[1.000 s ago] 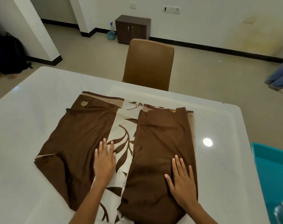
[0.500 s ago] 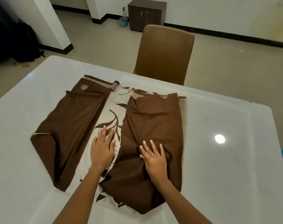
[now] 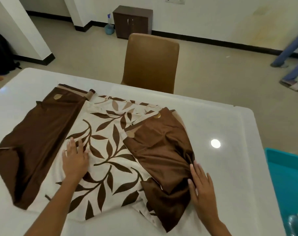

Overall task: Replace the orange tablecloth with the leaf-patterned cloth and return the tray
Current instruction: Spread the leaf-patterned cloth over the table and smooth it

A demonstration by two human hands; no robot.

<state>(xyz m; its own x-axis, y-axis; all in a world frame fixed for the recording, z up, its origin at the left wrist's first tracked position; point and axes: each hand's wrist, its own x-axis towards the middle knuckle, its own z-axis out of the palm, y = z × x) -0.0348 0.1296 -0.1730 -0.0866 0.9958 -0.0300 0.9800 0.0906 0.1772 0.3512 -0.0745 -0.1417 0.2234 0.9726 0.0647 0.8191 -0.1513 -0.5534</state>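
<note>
The leaf-patterned cloth (image 3: 109,150), cream with brown leaves and plain brown side panels, lies partly unfolded on the white table (image 3: 230,133). My left hand (image 3: 75,159) presses flat on the cream middle, fingers straight. My right hand (image 3: 201,186) lies with straight fingers against the bunched right brown panel (image 3: 161,155), at its right edge. The left brown panel (image 3: 35,138) lies flat. A teal tray (image 3: 288,174) with clear items sits at the table's right edge. No orange tablecloth is in view.
A brown chair (image 3: 151,63) stands at the table's far side. Behind it are a small dark cabinet (image 3: 132,21) and a blue spray bottle (image 3: 109,28). Another person's legs (image 3: 293,53) are at the far right. A dark bag (image 3: 0,53) sits far left.
My right hand has pushed the right brown panel rightward, uncovering much more of the leaf pattern. My left hand stayed pressing on the cream middle. The view shifted and the tray came into sight.
</note>
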